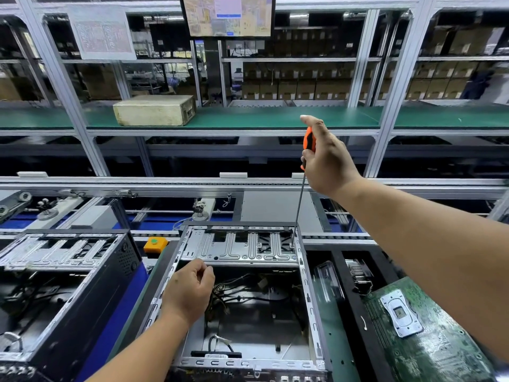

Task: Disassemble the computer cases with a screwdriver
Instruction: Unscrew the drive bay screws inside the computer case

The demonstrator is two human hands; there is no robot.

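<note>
An open computer case [304, 271] lies in front of me, with a silver drive bracket [242, 248] across its far end and loose cables inside. My right hand [327, 161] grips the orange-and-black handle of a long screwdriver [298, 208], held nearly upright. Its tip sits at the bracket's far right corner. My left hand [190, 290] hovers over the case's left side near the bracket's front edge, fingers curled with the fingertips pinched together; whether they hold something small I cannot tell.
A second open case [82, 271] stands at the left. A green motherboard [429, 334] lies at the right beside a black strip. An orange button box [154, 244] sits between the cases. A beige box [155, 110] rests on the green shelf behind the conveyor.
</note>
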